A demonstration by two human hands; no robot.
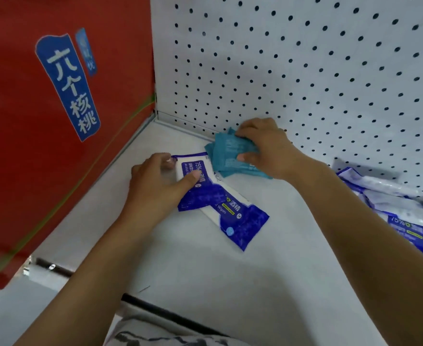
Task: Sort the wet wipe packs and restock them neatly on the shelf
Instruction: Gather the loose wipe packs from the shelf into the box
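Nearest, blue pack [205,193] pinched by left hand [153,188], thumb on top, fingers curled round its end; teal packs [225,156] pinched between right hand [265,146] thumb and fingers

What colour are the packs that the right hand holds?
Teal; the head view shows the packs in the right hand.

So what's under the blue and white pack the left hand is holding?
A second blue and white plastic wet wipe pack lies under it, sticking out to the right. The part beneath the held pack and left hand is covered.
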